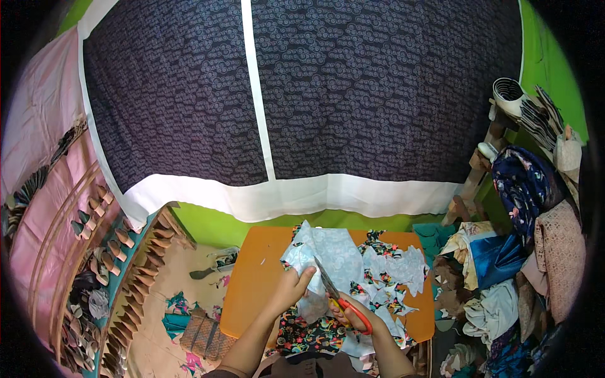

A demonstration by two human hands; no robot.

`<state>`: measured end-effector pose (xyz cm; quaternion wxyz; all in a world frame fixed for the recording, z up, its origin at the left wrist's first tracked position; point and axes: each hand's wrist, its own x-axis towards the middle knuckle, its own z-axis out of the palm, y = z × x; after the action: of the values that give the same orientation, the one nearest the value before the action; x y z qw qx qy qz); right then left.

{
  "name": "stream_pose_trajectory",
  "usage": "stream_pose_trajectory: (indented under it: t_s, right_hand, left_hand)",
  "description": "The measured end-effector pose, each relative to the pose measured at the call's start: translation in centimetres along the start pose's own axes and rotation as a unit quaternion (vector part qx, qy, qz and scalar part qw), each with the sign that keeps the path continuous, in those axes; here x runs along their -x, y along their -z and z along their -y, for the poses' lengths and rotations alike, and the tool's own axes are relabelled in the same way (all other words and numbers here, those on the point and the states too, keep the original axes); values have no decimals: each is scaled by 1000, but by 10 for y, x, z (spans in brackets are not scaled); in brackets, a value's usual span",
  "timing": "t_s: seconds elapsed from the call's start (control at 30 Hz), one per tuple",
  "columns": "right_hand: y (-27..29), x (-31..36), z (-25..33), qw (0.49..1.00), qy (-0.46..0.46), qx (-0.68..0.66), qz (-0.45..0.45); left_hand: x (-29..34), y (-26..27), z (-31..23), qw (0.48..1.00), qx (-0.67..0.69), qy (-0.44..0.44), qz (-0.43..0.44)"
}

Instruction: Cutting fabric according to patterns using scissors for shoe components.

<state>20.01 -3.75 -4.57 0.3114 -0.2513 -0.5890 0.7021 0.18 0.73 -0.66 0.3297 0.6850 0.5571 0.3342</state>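
My left hand is closed on a piece of pale blue patterned fabric, lifting part of it above the table. In my right hand is a pair of scissors with red and yellow handles. Their blades point up and to the left, against the edge of the held fabric. Beneath and to the right lie cut pieces of pale fabric with ragged edges and black floral print showing. A black floral cloth spreads near my body. The orange table carries all of this.
Rows of shoe lasts stand on a rack at the left. On the floor are a brown bag and teal scraps. Heaped fabrics fill the right side, below a dark blue floral cloth. A dark patterned curtain hangs ahead.
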Motion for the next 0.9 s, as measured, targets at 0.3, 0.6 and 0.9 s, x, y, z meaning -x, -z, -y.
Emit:
stream_pose_trajectory:
  t_s: [0.3, 0.6, 0.9]
  right_hand:
    - [-14, -1, 10, 998, -37, -51, -18]
    - [-20, -4, 16, 987, -109, -100, -61]
    - [-26, 5, 19, 995, -78, -55, -30]
  left_hand:
    - [2, -3, 26, 999, -11, -23, -39]
    - [5, 7, 28, 997, 5, -53, -61]
    - [12, 15, 17, 995, -20, -77, -65]
